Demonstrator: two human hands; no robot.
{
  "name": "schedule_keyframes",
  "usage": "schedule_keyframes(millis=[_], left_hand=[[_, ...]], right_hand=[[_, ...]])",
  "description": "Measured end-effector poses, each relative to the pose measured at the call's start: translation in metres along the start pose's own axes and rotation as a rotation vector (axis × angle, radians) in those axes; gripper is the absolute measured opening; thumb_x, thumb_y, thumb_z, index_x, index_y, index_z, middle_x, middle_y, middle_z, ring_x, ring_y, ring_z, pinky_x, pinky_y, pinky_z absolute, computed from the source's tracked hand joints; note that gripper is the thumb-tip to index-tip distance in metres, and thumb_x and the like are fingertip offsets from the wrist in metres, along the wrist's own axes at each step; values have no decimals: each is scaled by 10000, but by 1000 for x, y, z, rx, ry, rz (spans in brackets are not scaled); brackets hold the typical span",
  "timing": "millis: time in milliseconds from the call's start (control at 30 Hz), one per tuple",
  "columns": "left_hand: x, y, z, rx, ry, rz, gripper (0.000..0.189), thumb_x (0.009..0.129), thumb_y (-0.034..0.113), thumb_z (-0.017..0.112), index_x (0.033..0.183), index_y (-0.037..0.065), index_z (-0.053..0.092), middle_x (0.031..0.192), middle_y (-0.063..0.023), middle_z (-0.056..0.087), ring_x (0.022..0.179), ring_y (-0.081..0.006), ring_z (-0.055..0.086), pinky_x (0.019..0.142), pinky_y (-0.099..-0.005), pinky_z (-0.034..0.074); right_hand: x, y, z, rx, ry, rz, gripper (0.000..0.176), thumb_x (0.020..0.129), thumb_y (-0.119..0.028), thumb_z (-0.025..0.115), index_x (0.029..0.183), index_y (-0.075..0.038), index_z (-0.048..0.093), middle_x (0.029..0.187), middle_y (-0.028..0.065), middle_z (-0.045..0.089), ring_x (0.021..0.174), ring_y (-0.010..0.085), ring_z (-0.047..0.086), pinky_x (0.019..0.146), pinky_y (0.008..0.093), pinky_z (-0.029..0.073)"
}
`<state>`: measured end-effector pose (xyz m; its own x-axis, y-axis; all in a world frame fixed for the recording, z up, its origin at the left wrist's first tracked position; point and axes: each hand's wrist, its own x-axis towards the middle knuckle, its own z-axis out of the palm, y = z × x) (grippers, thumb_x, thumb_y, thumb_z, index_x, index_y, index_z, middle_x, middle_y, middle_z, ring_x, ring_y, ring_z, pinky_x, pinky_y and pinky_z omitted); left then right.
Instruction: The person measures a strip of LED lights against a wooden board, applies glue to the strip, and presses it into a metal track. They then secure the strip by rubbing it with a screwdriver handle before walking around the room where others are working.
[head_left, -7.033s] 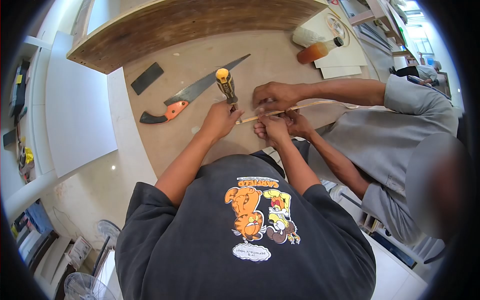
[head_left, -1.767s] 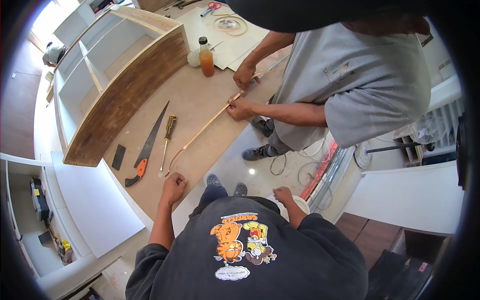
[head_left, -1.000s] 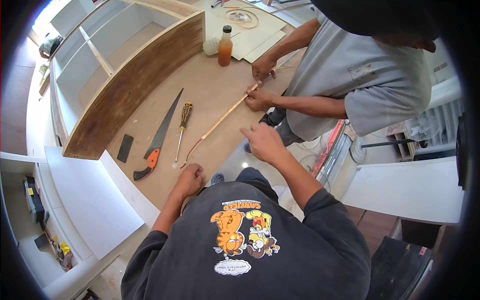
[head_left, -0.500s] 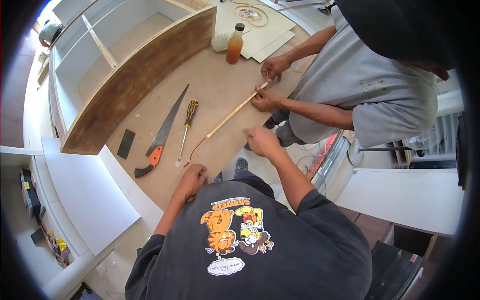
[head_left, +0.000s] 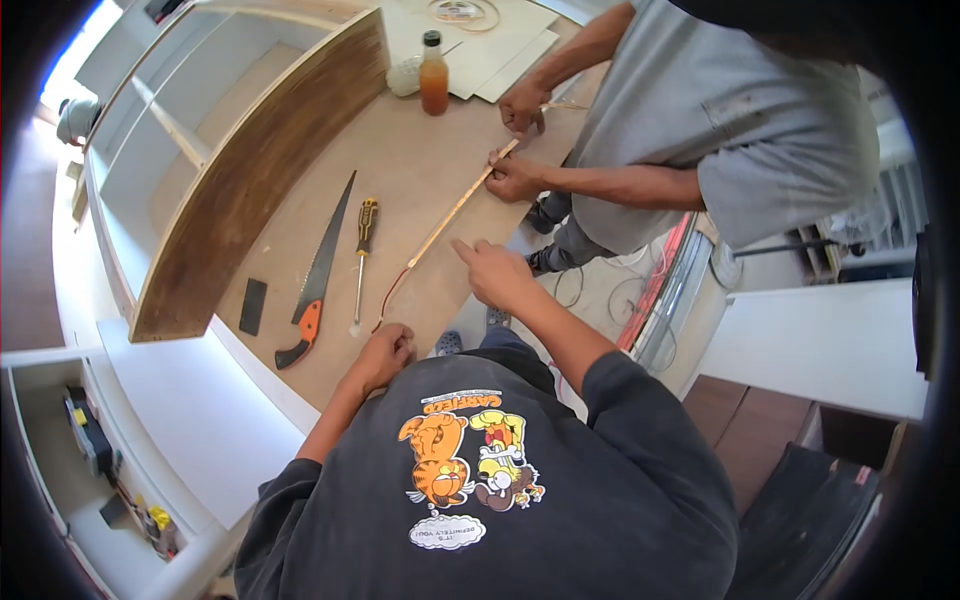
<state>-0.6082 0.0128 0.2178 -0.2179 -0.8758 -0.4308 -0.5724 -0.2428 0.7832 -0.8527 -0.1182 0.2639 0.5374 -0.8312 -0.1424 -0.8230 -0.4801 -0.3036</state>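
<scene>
My left hand (head_left: pixel 388 356) rests at the near edge of the brown board, its fingers curled in and no object visible in them. Just beyond it lies the loose end of a red wire (head_left: pixel 391 291). That wire runs from an LED strip (head_left: pixel 450 219), pale yellow, stretched diagonally over the board. Above the right edge of the board, my right hand (head_left: pixel 500 276) has its index finger extended toward the strip, holding nothing. A co-worker's two hands (head_left: pixel 516 178) grip the strip's far end. A handsaw (head_left: pixel 318 270) and a screwdriver (head_left: pixel 366 235) lie left of the strip.
A curved wooden cabinet frame (head_left: pixel 265 165) borders the board's left side. At the back stand a bottle of orange liquid (head_left: pixel 434 80) and white panels (head_left: pixel 500 55). A dark flat piece (head_left: pixel 253 307) lies by the saw. Cables (head_left: pixel 640 285) trail across the floor at right.
The camera view has shifted. My right hand has moved closer to the LED strip, index finger still out. My left hand stays at the board's edge, and the co-worker still holds the strip.
</scene>
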Motion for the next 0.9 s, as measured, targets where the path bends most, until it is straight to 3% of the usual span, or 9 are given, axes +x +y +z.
schedule_keyframes(millis=[67,167,433,900], left_hand=[[3,-14,2,-39,-37,20,228,909,77,592,1096,-49,559,955,-134,642,896,-201,636,791,-308,499],[-11,20,-9,41,-100,-52,248,923,99,598,1113,-55,554,972,-134,650,907,-200,635,815,-307,495],[-27,-7,-5,-71,-14,-98,221,912,106,620,1083,-26,572,949,-167,664,864,-221,639,765,-319,500],[-32,11,-7,-49,5,-122,235,912,99,609,1097,-40,564,975,-210,674,922,-267,664,795,-340,507]], right_hand=[[23,2,-2,-69,45,-7,502,827,-124,556,1326,-120,498,1021,149,627,871,308,654,717,426,527],[43,9,5,-95,64,6,460,850,-119,526,1310,-125,520,1027,138,633,874,299,659,717,413,528],[38,5,6,-137,40,-57,427,863,-123,500,1283,-125,573,982,127,649,876,285,660,718,399,522],[36,1,19,-142,101,-155,391,856,-148,504,1231,-132,614,937,114,661,834,279,664,671,399,527]])
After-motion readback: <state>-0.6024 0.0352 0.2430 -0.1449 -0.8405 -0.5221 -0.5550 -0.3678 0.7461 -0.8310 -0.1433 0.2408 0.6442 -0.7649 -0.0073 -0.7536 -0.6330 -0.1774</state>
